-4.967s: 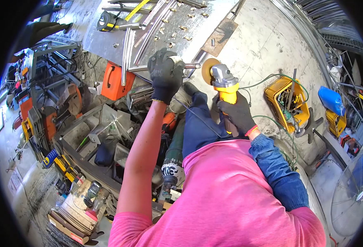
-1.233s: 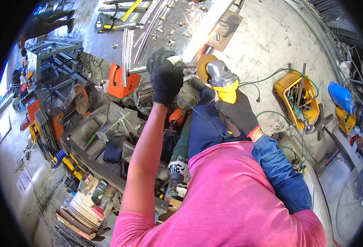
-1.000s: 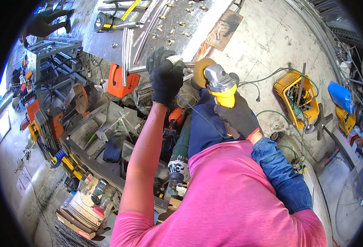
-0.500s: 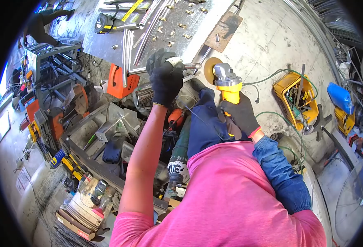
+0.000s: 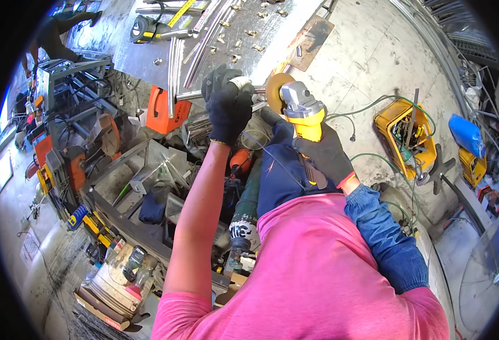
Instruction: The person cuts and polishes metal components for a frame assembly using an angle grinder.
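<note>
My left hand (image 5: 228,110), in a black glove, is closed around a shiny metal tube (image 5: 190,95) held roughly level above the clutter. In my right hand (image 5: 329,156), also gloved, is a yellow and grey angle grinder (image 5: 305,107), gripped by its body. Its tan disc (image 5: 274,93) meets the right end of the tube, and part of that end is hidden behind it. Orange streaks like sparks show near the disc and over the dark trousers. A whitish patch (image 5: 240,83) shows at my left hand's fingers.
Ahead stands a metal-topped table (image 5: 204,68) bearing rods, small brass-coloured fittings and a tape measure (image 5: 143,29). An orange box (image 5: 167,110) sits below its edge. On the right are a yellow crate (image 5: 405,133) and a green cord (image 5: 374,106). Another person (image 5: 57,37) is at upper left.
My right hand has brought the grinder left and slightly down, so its disc now meets the tube's end. Orange sparks have appeared. My left hand has barely moved.
</note>
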`<state>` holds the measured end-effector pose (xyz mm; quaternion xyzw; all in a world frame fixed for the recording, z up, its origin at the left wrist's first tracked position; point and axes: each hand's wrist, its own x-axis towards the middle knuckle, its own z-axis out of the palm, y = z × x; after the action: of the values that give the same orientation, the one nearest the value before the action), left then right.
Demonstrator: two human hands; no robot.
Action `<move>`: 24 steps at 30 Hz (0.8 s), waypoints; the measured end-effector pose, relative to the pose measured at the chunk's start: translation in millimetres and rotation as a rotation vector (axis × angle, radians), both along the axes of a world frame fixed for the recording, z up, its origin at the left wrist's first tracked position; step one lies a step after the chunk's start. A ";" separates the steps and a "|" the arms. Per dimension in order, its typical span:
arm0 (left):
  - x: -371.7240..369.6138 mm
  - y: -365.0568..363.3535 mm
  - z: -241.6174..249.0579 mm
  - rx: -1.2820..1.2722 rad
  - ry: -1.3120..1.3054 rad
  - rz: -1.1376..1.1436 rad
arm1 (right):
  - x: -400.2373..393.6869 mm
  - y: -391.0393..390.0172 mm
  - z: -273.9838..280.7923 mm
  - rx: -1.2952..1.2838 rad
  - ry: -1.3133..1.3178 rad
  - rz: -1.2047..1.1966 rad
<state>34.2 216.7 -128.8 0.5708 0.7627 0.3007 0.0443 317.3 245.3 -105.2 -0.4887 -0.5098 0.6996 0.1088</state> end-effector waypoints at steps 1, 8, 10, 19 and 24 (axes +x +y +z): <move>0.4 -0.7 1.4 -0.003 0.009 -0.003 | 2.3 -1.6 1.5 -0.012 -0.018 0.002; 0.8 0.2 1.2 -0.007 0.006 -0.002 | 5.1 2.4 4.1 0.001 -0.050 0.072; 0.9 -1.2 -2.3 -0.033 -0.036 0.007 | 5.7 -1.5 -0.9 0.008 -0.047 0.072; 1.5 -2.3 -1.2 -0.041 0.005 0.017 | 1.4 0.3 7.2 0.019 -0.046 0.065; 1.1 -2.5 0.5 -0.071 -0.100 0.041 | 9.2 -4.9 -10.5 0.097 -0.064 0.034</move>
<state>35.3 214.2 -128.3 0.5375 0.7812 0.3023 0.0967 326.5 240.4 -115.7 -0.4961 -0.5547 0.6598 0.1042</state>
